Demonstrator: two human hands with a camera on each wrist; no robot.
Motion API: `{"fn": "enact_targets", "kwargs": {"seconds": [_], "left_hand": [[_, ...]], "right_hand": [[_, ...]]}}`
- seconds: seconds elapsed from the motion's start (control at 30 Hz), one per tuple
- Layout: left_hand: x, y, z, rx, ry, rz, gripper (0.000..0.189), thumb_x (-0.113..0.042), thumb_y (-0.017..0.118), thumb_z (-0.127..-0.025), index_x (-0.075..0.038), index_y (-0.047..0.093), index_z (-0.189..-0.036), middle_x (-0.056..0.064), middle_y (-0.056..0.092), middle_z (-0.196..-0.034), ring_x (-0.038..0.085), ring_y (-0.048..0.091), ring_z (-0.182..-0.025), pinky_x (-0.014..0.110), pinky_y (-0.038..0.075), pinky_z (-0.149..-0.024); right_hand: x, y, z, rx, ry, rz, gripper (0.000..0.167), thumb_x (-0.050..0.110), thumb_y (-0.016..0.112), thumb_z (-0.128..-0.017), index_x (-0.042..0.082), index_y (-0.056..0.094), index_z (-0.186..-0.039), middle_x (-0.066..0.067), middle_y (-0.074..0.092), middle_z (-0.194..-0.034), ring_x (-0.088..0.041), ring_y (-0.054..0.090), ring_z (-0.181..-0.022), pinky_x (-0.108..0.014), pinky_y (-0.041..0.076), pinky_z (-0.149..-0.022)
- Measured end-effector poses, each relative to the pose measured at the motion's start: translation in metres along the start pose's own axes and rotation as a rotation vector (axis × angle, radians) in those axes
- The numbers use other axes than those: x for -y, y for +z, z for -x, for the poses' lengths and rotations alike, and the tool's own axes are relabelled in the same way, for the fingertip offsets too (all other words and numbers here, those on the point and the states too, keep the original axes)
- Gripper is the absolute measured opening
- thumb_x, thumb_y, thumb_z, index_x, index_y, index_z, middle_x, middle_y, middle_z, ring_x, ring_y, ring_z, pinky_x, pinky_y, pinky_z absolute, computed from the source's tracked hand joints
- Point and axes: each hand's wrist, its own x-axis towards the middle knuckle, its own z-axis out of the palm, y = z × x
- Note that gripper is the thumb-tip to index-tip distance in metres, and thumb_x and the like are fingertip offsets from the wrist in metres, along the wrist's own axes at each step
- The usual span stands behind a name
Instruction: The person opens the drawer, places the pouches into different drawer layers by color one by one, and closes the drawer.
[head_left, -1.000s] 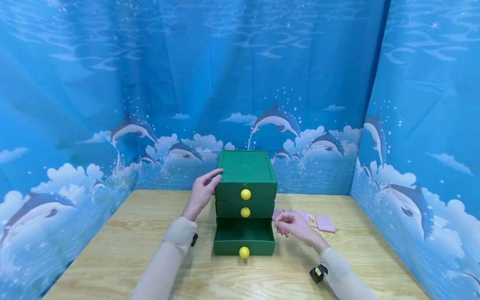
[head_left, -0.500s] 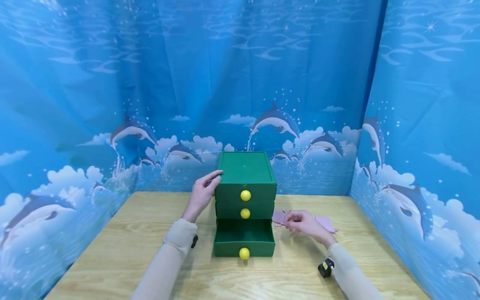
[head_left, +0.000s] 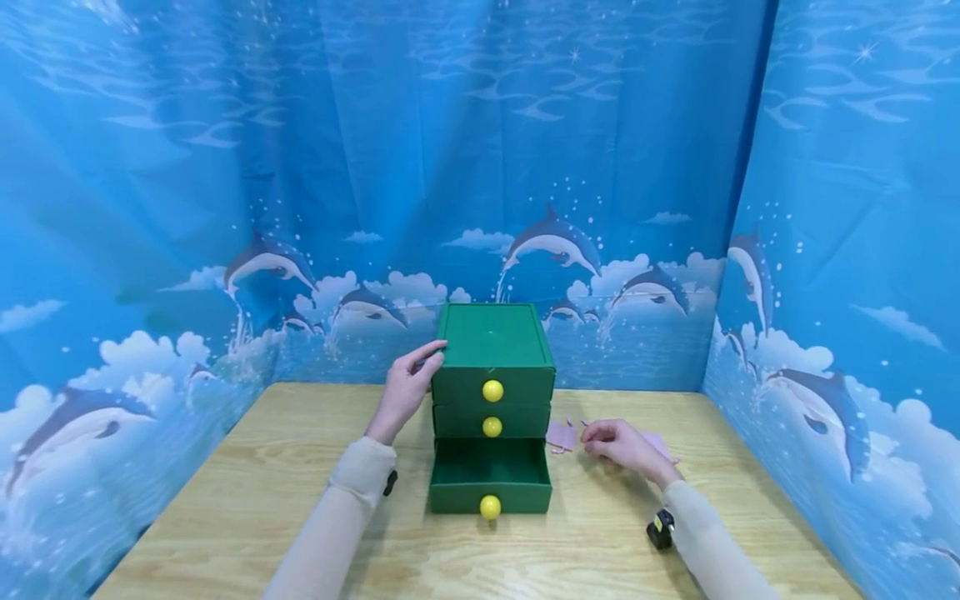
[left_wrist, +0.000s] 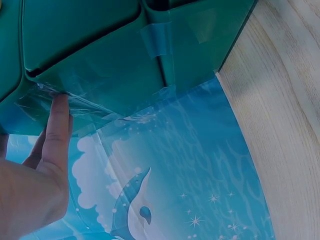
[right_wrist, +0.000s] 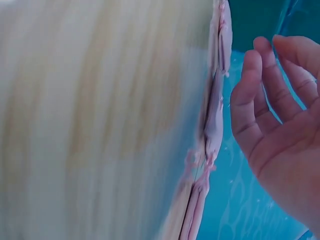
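A small green drawer cabinet with yellow knobs stands on the table; its bottom drawer is pulled out. My left hand rests against the cabinet's left side, fingertips at the top edge. In the left wrist view, extended fingers touch the taped green side. To the right of the cabinet, my right hand hovers low by several pink drawstring pouches, partly covering them. The right wrist view has this hand loosely curled with nothing in its fingers, beside the row of pouches.
The wooden table is bounded behind and at the right by blue curtains printed with dolphins. Another pink pouch shows behind my right hand. A black camera sits on my right wrist.
My right hand has moved right, from beside the open drawer to over the pouches, uncovering the pouch nearest the cabinet. My left hand and the drawers have stayed in place.
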Motion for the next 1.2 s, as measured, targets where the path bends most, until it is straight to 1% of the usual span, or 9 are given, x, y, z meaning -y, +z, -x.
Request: {"fn": "enact_targets", "kwargs": {"seconds": [0.1, 0.27, 0.4, 0.57, 0.73, 0.8, 0.9, 1.03, 1.2], "left_hand": [[0.001, 0.0, 0.0, -0.005, 0.002, 0.002, 0.049, -0.059, 0.052, -0.095, -0.034, 0.056, -0.138, -0.004, 0.052, -0.144, 0.022, 0.058, -0.118, 0.045, 0.055, -0.087], [0.003, 0.0, 0.0, -0.005, 0.003, -0.002, 0.049, -0.059, 0.052, -0.095, -0.035, 0.056, -0.138, -0.004, 0.051, -0.145, 0.021, 0.057, -0.119, 0.043, 0.055, -0.086], [0.003, -0.001, -0.001, -0.004, 0.011, -0.001, 0.049, -0.059, 0.051, -0.095, -0.035, 0.056, -0.138, -0.004, 0.051, -0.145, 0.021, 0.057, -0.12, 0.044, 0.055, -0.086], [0.001, -0.004, 0.0, -0.011, 0.022, 0.009, 0.047, -0.057, 0.052, -0.096, -0.035, 0.057, -0.137, -0.004, 0.05, -0.146, 0.022, 0.056, -0.122, 0.045, 0.055, -0.088], [0.0, -0.004, 0.0, 0.014, 0.031, 0.001, 0.047, -0.056, 0.05, -0.097, -0.034, 0.056, -0.138, -0.001, 0.049, -0.147, 0.025, 0.056, -0.122, 0.046, 0.055, -0.09], [0.001, -0.004, 0.0, 0.014, 0.03, -0.003, 0.047, -0.057, 0.05, -0.097, -0.035, 0.056, -0.138, -0.001, 0.05, -0.147, 0.026, 0.057, -0.12, 0.046, 0.055, -0.09], [0.001, -0.004, 0.001, 0.01, 0.025, -0.003, 0.046, -0.057, 0.051, -0.096, -0.036, 0.056, -0.137, -0.002, 0.05, -0.146, 0.024, 0.057, -0.12, 0.045, 0.055, -0.09], [0.001, -0.002, 0.0, 0.009, 0.021, -0.004, 0.047, -0.057, 0.051, -0.096, -0.035, 0.056, -0.137, -0.003, 0.05, -0.146, 0.022, 0.057, -0.119, 0.045, 0.055, -0.089], [0.001, -0.001, 0.0, 0.01, 0.02, -0.004, 0.048, -0.058, 0.051, -0.096, -0.034, 0.056, -0.138, -0.004, 0.05, -0.146, 0.022, 0.058, -0.117, 0.045, 0.055, -0.087]], "right_hand": [[-0.005, -0.004, -0.002, -0.048, 0.002, 0.052, 0.021, 0.011, 0.064, -0.093, -0.004, 0.066, -0.107, -0.015, 0.069, -0.094, -0.014, 0.058, -0.072, -0.029, 0.051, -0.058], [-0.012, -0.014, 0.0, -0.139, 0.026, 0.149, 0.014, 0.009, 0.065, -0.092, 0.0, 0.069, -0.102, -0.01, 0.07, -0.097, -0.011, 0.059, -0.081, -0.025, 0.048, -0.067], [-0.016, -0.023, 0.001, -0.145, 0.048, 0.167, 0.013, 0.004, 0.063, -0.091, 0.0, 0.068, -0.103, -0.012, 0.07, -0.099, -0.013, 0.058, -0.079, -0.025, 0.048, -0.064], [-0.02, -0.03, 0.003, -0.128, 0.057, 0.146, 0.017, 0.004, 0.064, -0.091, -0.003, 0.067, -0.106, -0.017, 0.069, -0.101, -0.014, 0.059, -0.08, -0.024, 0.049, -0.064], [-0.025, -0.038, 0.008, -0.158, 0.183, 0.024, 0.024, 0.004, 0.062, -0.091, -0.005, 0.063, -0.113, -0.019, 0.066, -0.103, -0.015, 0.059, -0.067, -0.025, 0.049, -0.053], [-0.028, -0.041, 0.01, -0.161, 0.207, 0.004, 0.025, 0.004, 0.063, -0.092, -0.006, 0.062, -0.114, -0.019, 0.065, -0.104, -0.016, 0.059, -0.067, -0.025, 0.05, -0.052], [-0.033, -0.047, 0.013, -0.167, 0.183, 0.066, 0.025, 0.003, 0.065, -0.09, -0.007, 0.063, -0.113, -0.019, 0.066, -0.104, -0.018, 0.062, -0.078, -0.024, 0.051, -0.063], [-0.041, -0.055, 0.019, -0.182, 0.116, 0.184, 0.024, 0.004, 0.066, -0.089, -0.007, 0.065, -0.111, -0.02, 0.068, -0.105, -0.025, 0.063, -0.095, -0.031, 0.05, -0.081], [-0.05, -0.065, 0.026, -0.166, 0.094, 0.22, 0.025, 0.002, 0.067, -0.087, -0.005, 0.067, -0.111, -0.022, 0.068, -0.107, -0.027, 0.062, -0.098, -0.034, 0.048, -0.083]]}}
